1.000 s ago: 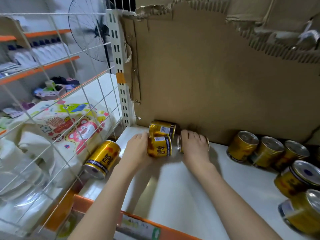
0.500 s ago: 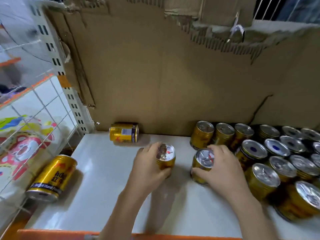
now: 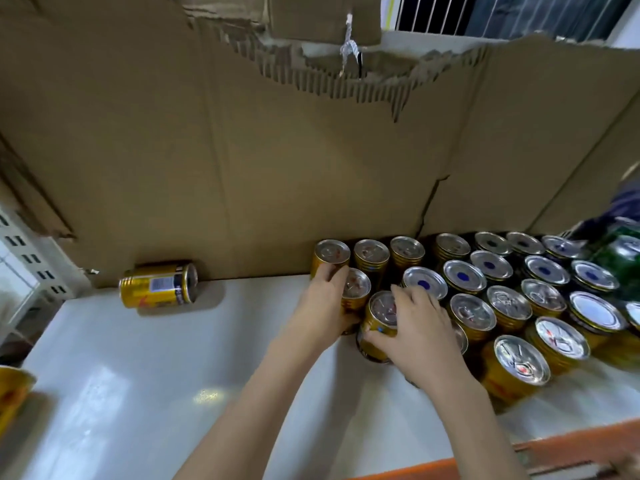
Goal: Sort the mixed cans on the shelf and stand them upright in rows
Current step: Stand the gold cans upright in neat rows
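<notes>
My left hand (image 3: 323, 308) grips an upright gold can (image 3: 356, 287) at the left edge of a block of standing gold cans (image 3: 509, 303). Just to its right, my right hand (image 3: 415, 327) wraps a second upright gold can (image 3: 379, 315), pressed against the block. Both cans stand on the white shelf (image 3: 156, 375). One gold can (image 3: 159, 284) lies on its side by the cardboard at the back left. Part of another gold can (image 3: 10, 393) shows at the far left edge.
A torn cardboard sheet (image 3: 242, 150) backs the shelf. An orange rail (image 3: 540, 452) runs along the front edge. A perforated white upright (image 3: 27, 258) stands at the left. Green cans (image 3: 623, 258) sit at the far right.
Both hands have carried their upright cans to the right and back, up against the block of standing cans. The view has swung right, so the left can is nearly out of frame.
</notes>
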`<state>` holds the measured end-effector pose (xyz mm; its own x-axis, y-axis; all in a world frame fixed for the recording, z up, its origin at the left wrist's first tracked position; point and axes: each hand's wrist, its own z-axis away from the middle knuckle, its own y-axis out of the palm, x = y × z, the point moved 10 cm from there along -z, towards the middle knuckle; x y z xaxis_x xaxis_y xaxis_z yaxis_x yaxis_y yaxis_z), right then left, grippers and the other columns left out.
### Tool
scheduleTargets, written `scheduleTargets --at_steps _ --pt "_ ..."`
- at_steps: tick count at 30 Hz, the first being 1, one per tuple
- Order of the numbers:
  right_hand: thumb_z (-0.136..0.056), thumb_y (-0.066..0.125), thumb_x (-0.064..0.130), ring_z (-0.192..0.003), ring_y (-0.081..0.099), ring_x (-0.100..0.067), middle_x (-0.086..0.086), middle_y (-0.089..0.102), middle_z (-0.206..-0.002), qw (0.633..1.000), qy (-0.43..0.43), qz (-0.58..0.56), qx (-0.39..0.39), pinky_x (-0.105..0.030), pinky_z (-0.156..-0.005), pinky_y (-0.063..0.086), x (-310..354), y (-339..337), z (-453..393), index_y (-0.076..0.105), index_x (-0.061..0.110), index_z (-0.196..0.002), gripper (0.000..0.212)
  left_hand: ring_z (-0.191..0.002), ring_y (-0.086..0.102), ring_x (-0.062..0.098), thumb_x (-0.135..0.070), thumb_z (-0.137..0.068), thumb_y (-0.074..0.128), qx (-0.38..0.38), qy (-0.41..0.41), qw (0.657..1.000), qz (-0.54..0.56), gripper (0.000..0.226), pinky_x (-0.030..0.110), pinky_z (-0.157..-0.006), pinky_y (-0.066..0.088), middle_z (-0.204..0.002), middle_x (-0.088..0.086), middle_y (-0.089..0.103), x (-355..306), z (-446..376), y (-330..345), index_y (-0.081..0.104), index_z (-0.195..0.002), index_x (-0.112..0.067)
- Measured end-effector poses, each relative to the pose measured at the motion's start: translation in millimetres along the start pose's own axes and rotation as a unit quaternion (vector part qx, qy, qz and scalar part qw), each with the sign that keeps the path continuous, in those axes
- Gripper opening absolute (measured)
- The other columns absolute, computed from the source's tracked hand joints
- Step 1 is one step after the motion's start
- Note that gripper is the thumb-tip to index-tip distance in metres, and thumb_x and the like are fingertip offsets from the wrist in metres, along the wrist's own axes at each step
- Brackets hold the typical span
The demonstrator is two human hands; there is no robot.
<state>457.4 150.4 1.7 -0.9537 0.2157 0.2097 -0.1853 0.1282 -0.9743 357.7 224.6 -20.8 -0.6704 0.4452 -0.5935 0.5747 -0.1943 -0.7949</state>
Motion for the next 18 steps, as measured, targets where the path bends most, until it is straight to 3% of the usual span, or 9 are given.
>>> scheduleTargets --at_steps 4,9,12,15,18 --pt "-0.08 0.062 0.052 -0.133 0.022 -0.02 -0.002 0.026 -0.142 1.0 -0.019 0.003 -0.018 -0.03 -0.107 0.028 2 -2 -3 0.025 0.019 -0.145 0.082 -0.119 0.047 0.028 -0.019 -0.07 0.078 -0.049 0.016 0.999 0.0 0.081 0.025 -0.098 0.037 -0.143 0.008 0.02 -4 5 -3 0.036 -0.139 -0.012" --pt "-0.083 0.06 0.051 -0.134 0.023 -0.019 0.0 0.03 -0.143 0.999 -0.048 -0.01 0.008 -0.031 -0.107 0.028 13 0 -7 0.024 0.019 -0.146 0.079 -0.124 0.044 0.025 -0.02 -0.074 0.077 -0.018 0.017 1.0 0.003 0.088 0.031 -0.102 0.037 -0.141 0.006 0.034 7 10 -3 0.026 -0.146 -0.015" --pt "-0.085 0.056 0.049 -0.128 0.03 -0.018 0.001 0.037 -0.136 0.996 -0.083 -0.036 -0.016 -0.029 -0.105 0.028 33 -10 -12 0.033 0.021 -0.14 0.065 -0.121 0.047 0.021 -0.019 -0.085 0.066 -0.02 -0.008 1.0 0.007 0.072 0.029 -0.097 0.038 -0.136 0.004 0.044 27 26 -14 0.026 -0.145 -0.021" --pt "-0.088 0.053 0.044 -0.125 0.034 -0.017 0.001 0.042 -0.133 0.99 -0.121 -0.059 -0.032 -0.03 -0.101 0.031 65 -9 -18 0.043 0.02 -0.133 0.052 -0.119 0.05 0.017 -0.024 -0.09 0.06 -0.057 -0.06 0.996 -0.028 0.054 0.024 -0.093 0.038 -0.134 0.002 0.049 67 54 -37 0.039 -0.139 -0.018" --pt "-0.091 0.05 0.041 -0.123 0.037 -0.02 -0.003 0.046 -0.129 0.986 -0.155 -0.066 -0.008 -0.032 -0.099 0.032 106 15 -22 0.047 0.014 -0.13 0.048 -0.108 0.057 0.019 -0.021 -0.086 0.064 -0.106 -0.129 0.986 -0.029 0.041 0.025 -0.085 0.042 -0.118 0.003 0.06 112 95 -65 0.056 -0.126 -0.014"
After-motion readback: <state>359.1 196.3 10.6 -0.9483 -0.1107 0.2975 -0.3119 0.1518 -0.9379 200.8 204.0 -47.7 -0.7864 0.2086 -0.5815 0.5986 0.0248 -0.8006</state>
